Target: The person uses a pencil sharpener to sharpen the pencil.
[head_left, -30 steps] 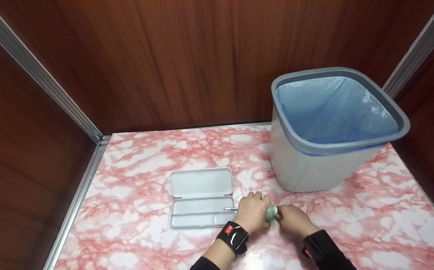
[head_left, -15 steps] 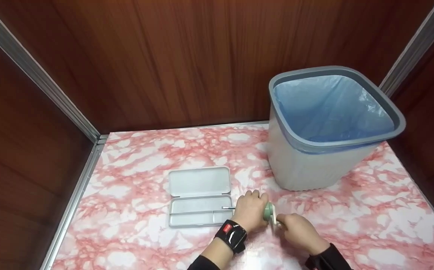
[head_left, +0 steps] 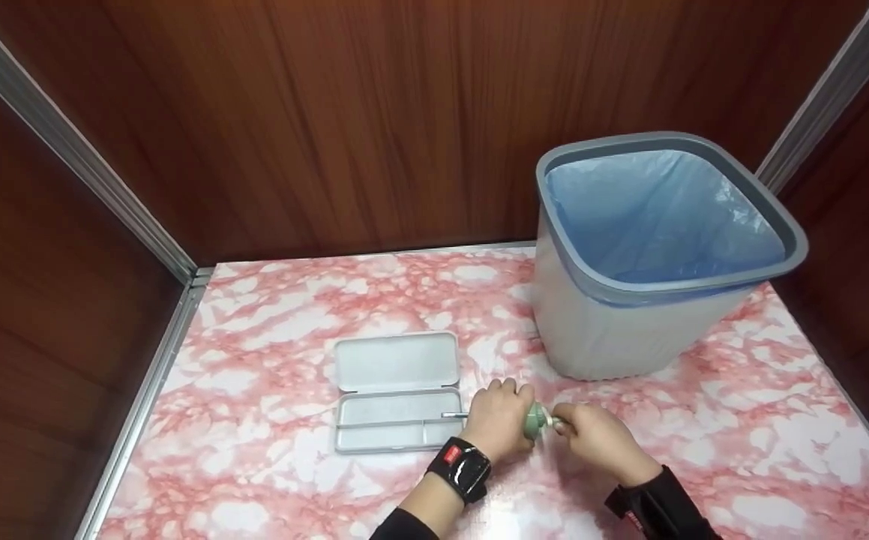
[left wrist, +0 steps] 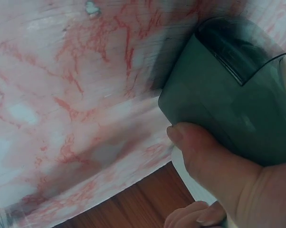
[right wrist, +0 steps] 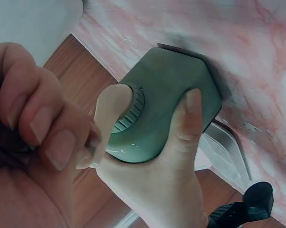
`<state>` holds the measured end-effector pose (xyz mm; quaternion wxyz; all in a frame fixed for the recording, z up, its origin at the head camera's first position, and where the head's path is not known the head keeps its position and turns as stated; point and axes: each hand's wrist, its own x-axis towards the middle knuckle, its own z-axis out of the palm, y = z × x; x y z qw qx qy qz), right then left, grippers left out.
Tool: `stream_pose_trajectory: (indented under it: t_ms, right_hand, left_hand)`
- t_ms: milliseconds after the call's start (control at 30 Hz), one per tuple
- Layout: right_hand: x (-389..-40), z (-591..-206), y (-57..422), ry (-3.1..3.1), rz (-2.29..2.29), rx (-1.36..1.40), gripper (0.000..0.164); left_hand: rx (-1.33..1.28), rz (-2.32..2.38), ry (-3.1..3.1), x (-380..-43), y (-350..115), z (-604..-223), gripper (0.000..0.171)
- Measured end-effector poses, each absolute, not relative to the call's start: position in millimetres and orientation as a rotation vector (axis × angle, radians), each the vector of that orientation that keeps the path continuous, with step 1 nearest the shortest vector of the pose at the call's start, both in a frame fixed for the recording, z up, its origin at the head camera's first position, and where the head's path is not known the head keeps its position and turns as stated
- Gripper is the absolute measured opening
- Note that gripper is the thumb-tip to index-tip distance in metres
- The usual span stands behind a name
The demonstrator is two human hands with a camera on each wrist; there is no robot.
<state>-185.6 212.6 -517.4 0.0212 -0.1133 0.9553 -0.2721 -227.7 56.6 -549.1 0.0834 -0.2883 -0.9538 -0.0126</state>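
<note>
The left hand (head_left: 500, 420) is curled tight around a green pencil sharpener (right wrist: 164, 78) on the pink-and-white table (head_left: 269, 480), beside the open case (head_left: 397, 361). The right hand (head_left: 600, 444) pinches its crank (right wrist: 110, 105).

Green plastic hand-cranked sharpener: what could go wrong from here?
The sharpener might slide or tip if the left hand, wrapped round its body, loosens. The right hand could slip off the cream crank handle. The thin silvery stick jutting past the left hand may bump the open pale-grey rectangular case if the hands shift.
</note>
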Motion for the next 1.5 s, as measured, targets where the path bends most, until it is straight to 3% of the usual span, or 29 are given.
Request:
stream_pose_trajectory:
  t_ms: [567,867,1133,1500]
  right_hand:
    - [-224,-517,214,2.964,-0.834,-0.282,0.004]
    - [-239,-544,213,2.946,-0.827,-0.280,0.009]
    - [-228,-565,214,2.908,-0.798,-0.251,0.013]
    - [-192,-564,210,2.894,-0.694,-0.309,0.015]
  left_hand:
    - [-0.846,-0.044,-2.830,-228,56,-550,0.059]
    - [-0.836,-0.045,-2.833,-227,56,-551,0.065]
    - [-0.849,-0.051,-2.846,-226,57,-551,0.060]
    - [-0.834,-0.032,-2.820,-228,56,-551,0.063]
